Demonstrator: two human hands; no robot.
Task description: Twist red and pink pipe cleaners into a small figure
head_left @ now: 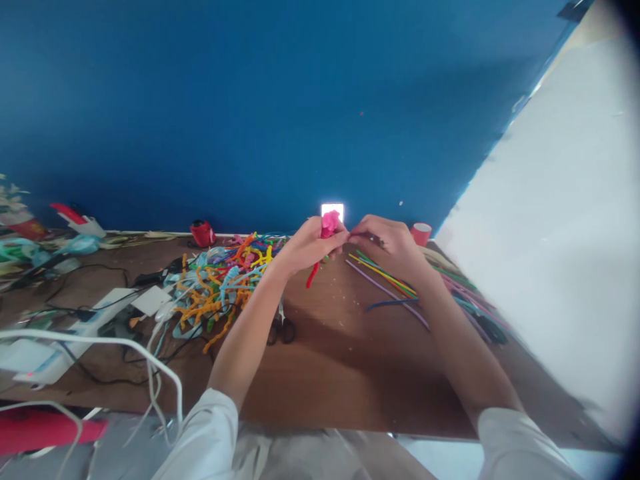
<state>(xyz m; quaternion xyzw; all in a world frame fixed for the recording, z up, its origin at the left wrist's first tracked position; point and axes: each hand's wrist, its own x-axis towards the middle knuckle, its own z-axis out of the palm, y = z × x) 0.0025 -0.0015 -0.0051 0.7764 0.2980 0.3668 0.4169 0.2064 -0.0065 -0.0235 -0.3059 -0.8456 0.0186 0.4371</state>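
Note:
My left hand (315, 245) is closed around a pink fuzzy bundle (330, 221) that looks like twisted pipe cleaners, its rounded top standing above the fingers. A red pipe cleaner end (312, 275) hangs below that hand. With fingertips pinched together, my right hand (387, 240) meets the left hand's fingers and grips a thin reddish strand between them, perhaps a pipe cleaner end. The exact grip is too small to make out. Behind the pink bundle glows a bright white screen (338, 209), partly covered by it.
Left of my arms lies a tangled heap of coloured pipe cleaners (220, 287). Black-handled scissors (282, 329) rest below it. Straight pipe cleaners (385, 288) lie under my right forearm. A power strip (80, 337) with cables sits far left; a red roll (421, 233) stands by the blue wall.

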